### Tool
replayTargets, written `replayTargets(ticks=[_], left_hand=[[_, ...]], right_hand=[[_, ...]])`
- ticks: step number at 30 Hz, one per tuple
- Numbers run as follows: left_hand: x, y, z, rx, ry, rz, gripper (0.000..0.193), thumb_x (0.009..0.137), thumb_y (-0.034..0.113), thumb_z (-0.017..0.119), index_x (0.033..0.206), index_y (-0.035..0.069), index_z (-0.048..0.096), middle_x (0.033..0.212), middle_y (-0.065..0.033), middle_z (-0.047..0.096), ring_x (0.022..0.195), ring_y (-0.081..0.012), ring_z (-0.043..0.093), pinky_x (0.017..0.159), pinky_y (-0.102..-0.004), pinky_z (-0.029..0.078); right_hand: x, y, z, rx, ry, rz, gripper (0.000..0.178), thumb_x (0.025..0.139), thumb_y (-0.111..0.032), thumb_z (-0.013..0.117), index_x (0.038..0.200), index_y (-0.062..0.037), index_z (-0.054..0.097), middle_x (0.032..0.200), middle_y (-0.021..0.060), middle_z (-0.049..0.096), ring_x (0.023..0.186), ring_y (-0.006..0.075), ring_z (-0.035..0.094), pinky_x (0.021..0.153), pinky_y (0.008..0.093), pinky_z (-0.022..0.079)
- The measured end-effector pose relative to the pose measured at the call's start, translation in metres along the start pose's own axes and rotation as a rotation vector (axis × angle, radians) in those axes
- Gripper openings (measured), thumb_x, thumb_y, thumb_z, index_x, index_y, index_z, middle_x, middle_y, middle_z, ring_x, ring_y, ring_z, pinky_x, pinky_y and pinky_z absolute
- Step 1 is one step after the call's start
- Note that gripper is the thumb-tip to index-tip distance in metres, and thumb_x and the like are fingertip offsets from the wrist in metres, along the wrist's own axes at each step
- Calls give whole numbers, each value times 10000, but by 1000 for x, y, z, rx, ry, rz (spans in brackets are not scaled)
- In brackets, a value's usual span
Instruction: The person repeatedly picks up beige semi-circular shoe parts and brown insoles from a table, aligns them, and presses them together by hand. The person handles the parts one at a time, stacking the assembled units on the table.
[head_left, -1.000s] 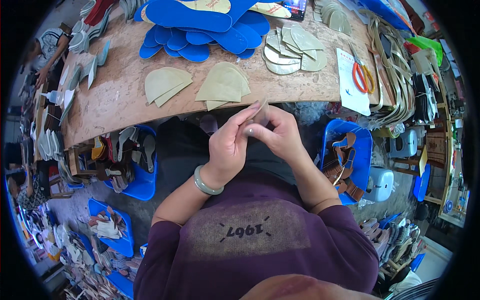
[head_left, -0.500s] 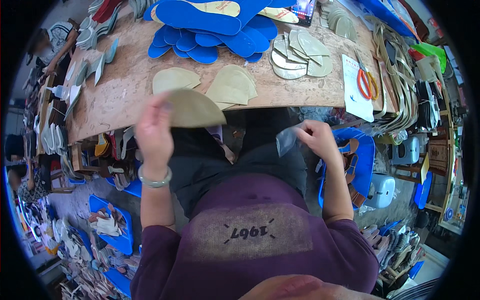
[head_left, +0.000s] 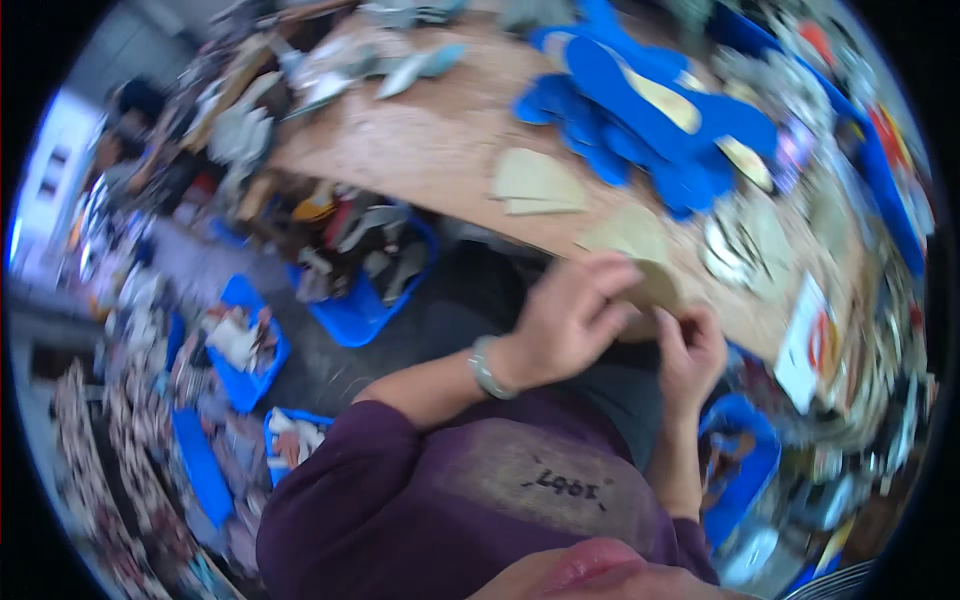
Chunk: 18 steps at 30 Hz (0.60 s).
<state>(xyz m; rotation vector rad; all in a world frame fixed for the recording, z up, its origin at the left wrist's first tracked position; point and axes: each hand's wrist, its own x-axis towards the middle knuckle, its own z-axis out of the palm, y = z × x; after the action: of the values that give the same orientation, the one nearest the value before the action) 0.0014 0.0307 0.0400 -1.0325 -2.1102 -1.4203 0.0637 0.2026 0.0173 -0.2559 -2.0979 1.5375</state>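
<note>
My two hands meet over my lap at the front edge of the table, with a beige half-round piece (head_left: 657, 288) between them. The fingers of my left hand (head_left: 565, 322) are closed on its left side. With thumb and fingertips, my right hand (head_left: 692, 358) pinches its lower right edge. Part of the piece is hidden behind the fingers, and the picture is smeared by motion. Just beyond it, a stack of similar beige pieces (head_left: 630, 232) lies on the table, and another beige stack (head_left: 537, 182) is farther left.
Blue insoles (head_left: 640, 110) are heaped on the wooden table (head_left: 420, 150). Shiny pale pieces (head_left: 745, 245) lie to their right, near white paper (head_left: 800, 350) and orange-handled scissors (head_left: 820, 340). Blue bins (head_left: 365, 315) of shoe parts stand below at the left; another bin (head_left: 745, 470) is at the right.
My left hand has brought the beige piece rightward and down to my right hand, which now grips it too. The clear film in my right hand no longer shows. The whole view has turned.
</note>
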Motion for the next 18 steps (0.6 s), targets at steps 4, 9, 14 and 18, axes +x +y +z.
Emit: replayTargets(ticks=[4,9,14,18], left_hand=[[-15,4,-3,87,-108,42,449,830,166,693,1232,4,573,1388,-206,472,1326,-377,420,1064,-533,328],[-16,12,-7,182,-195,58,521,821,247,698,1253,-10,556,1416,-207,445,1371,-376,360,1078,-656,162],[-22,7,3,-183,-144,-83,505,809,99,707,1271,-21,546,1313,-183,531,1268,-317,487,1003,-447,411],[-18,9,-2,-74,-182,-72,511,797,14,703,1283,2,548,1260,-174,564,1145,-298,580,879,-337,512]], right_hand=[[-5,-15,16,467,-180,105,103,866,28,645,889,-16,555,847,20,611,730,53,561,626,180,441],[-7,0,15,525,-200,84,97,874,-9,643,906,-13,551,888,29,609,796,70,561,730,196,448],[-6,-3,14,657,-271,151,156,842,-4,685,960,11,583,914,38,632,820,93,590,774,223,474],[-8,-4,11,620,-244,189,152,833,-11,700,953,18,610,914,43,639,833,101,595,784,231,478]])
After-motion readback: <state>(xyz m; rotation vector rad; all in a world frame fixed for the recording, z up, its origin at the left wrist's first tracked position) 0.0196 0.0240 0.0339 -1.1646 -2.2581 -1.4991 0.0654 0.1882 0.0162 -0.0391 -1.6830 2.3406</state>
